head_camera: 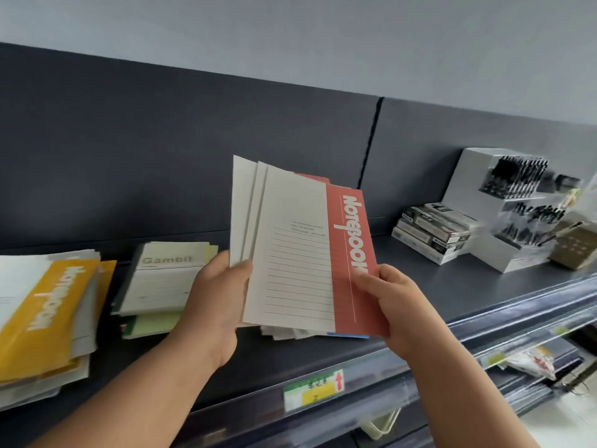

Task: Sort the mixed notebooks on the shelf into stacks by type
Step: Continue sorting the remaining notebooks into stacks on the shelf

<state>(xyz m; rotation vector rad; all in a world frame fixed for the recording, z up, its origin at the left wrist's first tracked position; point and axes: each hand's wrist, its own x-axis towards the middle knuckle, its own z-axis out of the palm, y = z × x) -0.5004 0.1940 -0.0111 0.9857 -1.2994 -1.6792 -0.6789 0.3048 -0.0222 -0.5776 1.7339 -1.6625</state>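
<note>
- The dark shelf carries everything we sort and runs left to right in front of us
- At far left lies our yellow-banded notebook stack, loosely squared
- Between our hands we hold a fan of red-spined notebooks above the shelf, with its long axis rising up and away from us and the spines on the right
- The Gambit notebook stack sits just left of our left hand, so that hand is nearer for any set-down on that side
- Our left hand curls its fingers round the fan's lower left edge; our right hand pinches the lower end of the red spine, thumb on the cover
- A small pile lies directly beneath the fan, and we judge the reds may go down there
</note>
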